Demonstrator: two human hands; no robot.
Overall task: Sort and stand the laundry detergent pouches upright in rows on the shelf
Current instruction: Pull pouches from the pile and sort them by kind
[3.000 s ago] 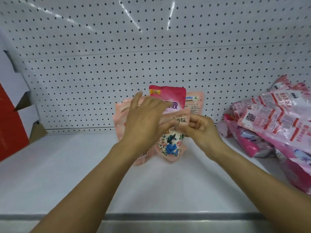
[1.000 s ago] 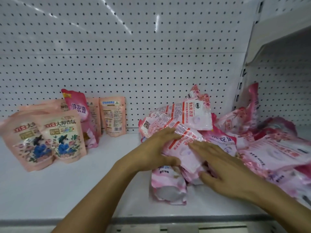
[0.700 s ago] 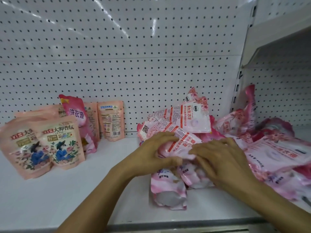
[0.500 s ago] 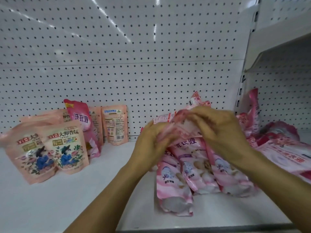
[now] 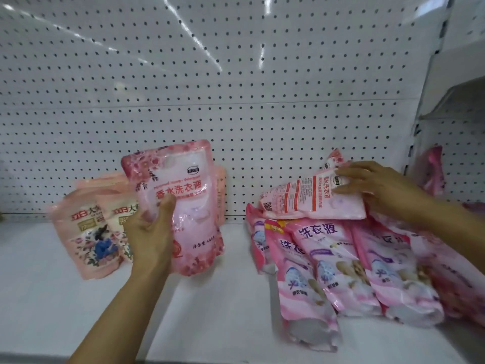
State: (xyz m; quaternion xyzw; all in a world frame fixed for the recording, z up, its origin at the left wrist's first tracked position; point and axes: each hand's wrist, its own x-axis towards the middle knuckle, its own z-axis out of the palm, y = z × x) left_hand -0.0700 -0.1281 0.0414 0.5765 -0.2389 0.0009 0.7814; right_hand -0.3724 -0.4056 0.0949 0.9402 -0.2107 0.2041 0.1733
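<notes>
On the shelf (image 5: 215,306), a pile (image 5: 349,264) of pouches lies flat at right; peach pouches (image 5: 89,240) stand at left. The left hand (image 5: 152,232) grips a pink pouch (image 5: 183,206) upright, mid-carry; the right hand (image 5: 372,185) rests, fingers straight, on the top pouch (image 5: 301,198). Next: stand the pink pouch beside the row.

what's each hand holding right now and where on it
The left hand grips a pale pink pouch by its lower left edge. The right hand rests on a lying pouch; grip unclear.
</notes>
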